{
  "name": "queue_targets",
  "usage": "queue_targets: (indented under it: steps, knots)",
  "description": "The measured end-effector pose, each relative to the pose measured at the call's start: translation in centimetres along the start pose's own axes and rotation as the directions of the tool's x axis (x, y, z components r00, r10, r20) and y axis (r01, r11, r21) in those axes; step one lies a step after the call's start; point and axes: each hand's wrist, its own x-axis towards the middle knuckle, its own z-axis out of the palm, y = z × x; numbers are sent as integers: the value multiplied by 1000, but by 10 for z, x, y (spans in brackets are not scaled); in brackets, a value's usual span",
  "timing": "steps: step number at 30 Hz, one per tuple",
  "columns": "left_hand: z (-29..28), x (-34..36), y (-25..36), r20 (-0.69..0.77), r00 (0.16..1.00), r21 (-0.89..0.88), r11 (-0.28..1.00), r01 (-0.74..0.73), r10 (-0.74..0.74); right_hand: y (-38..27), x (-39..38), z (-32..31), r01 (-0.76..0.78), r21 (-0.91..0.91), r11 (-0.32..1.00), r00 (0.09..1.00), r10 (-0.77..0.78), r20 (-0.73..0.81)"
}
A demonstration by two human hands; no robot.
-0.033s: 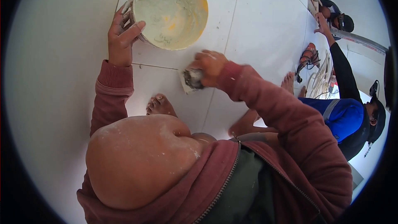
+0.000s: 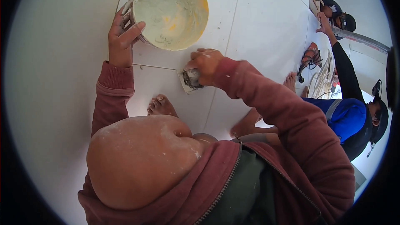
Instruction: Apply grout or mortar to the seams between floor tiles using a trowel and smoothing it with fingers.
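A round pale-yellow tub (image 2: 199, 25), its inside coated with whitish-grey paste, tilts toward me at the upper middle. My left hand (image 2: 123, 39) is closed on its left side, thumb over the rim and fingers spread along the outer wall. Below the tub, my right hand (image 2: 206, 66) grips a squarish flat pale scraper (image 2: 186, 84) with a dark, paste-smeared upper part. The scraper lies on or just above the white tiles; I cannot tell which. My fingers hide part of it. White paste marks my left fingers.
Large white floor tiles (image 2: 258, 29) with thin joints spread around me. My bare foot (image 2: 161, 106) is near the right hand. Farther right are an orange corded power tool (image 2: 310, 56), pale coiled cable (image 2: 326, 75), a person in blue and black (image 2: 350, 116), and another person (image 2: 338, 18) beyond.
My right hand and the scraper have shifted slightly left. The left hand and tub stay almost in place.
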Motion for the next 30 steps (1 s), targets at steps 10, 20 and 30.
queue_targets:
  steps: [10,20,30]
  knots:
    - [2,0,1,-9,1000,49,999,-2,2,45,-47,-9,-21,-137,990,955,60,292]
    - [-11,1,-8,0,1000,40,999,3,-3,25,-36,-83,115,403,908,953,13,-301]
    - [-5,10,-4,180,960,257,932,-255,213,21,-30,-69,54,-166,985,977,-87,-196]
